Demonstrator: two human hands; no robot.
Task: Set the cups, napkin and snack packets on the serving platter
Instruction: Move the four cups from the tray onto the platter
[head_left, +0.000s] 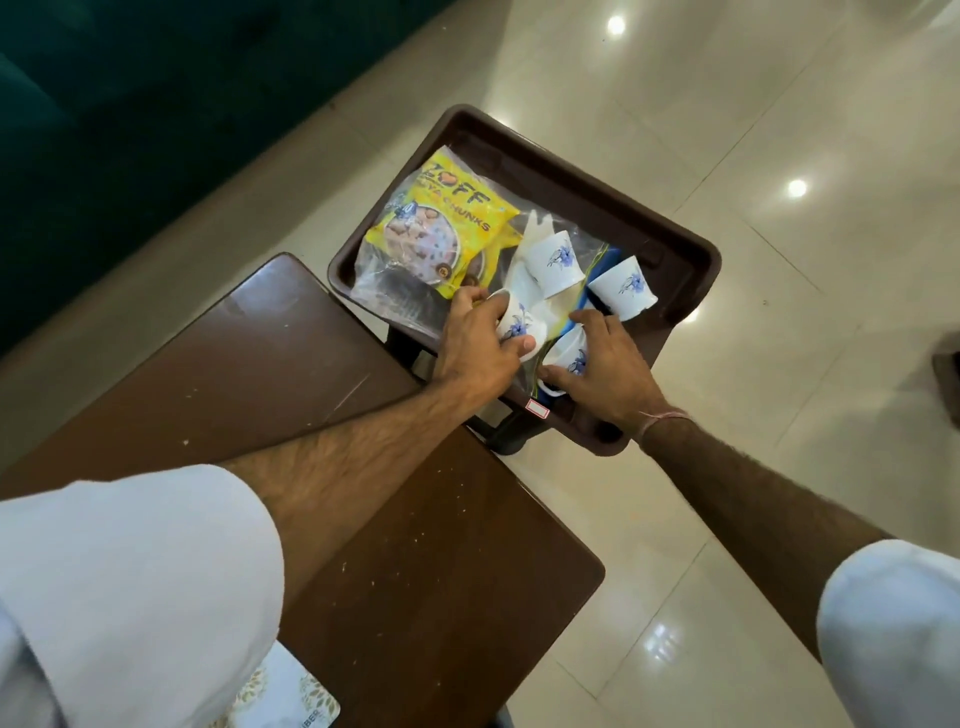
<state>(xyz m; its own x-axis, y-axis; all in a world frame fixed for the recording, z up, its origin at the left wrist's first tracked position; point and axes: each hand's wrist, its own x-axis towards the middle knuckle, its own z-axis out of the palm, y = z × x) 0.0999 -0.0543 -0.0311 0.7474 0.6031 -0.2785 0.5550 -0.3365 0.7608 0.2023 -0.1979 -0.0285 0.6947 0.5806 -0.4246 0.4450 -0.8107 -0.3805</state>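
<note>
Both hands are working on cups at the lower centre of the frame. Left hand (480, 338) is wrapping fingers and thumb around a white ceramic cup with a blue flower print (514, 325), tilted on its side; right hand (597, 364) is pressing down over a second matching cup (569, 353), fingers closed around it. Both cups are sitting inside the dark brown plastic serving platter (691, 260), near its lower edge. Two more flowered cups (553, 260) (623, 288) are lying tilted toward the platter's right side, on a white napkin (524, 275) and clear plastic wrapping.

Judging by this, the placing step is nearly finished; next move probably calls for standing the held cups steadily and releasing them without knocking the others.

At the platter's upper left, a yellow snack packet (447, 228) is reading "CHUNKS", with larger letters partly legible, apparently "OFF". A small white sticker (537, 410) on the platter's rim is too small to read.
</note>
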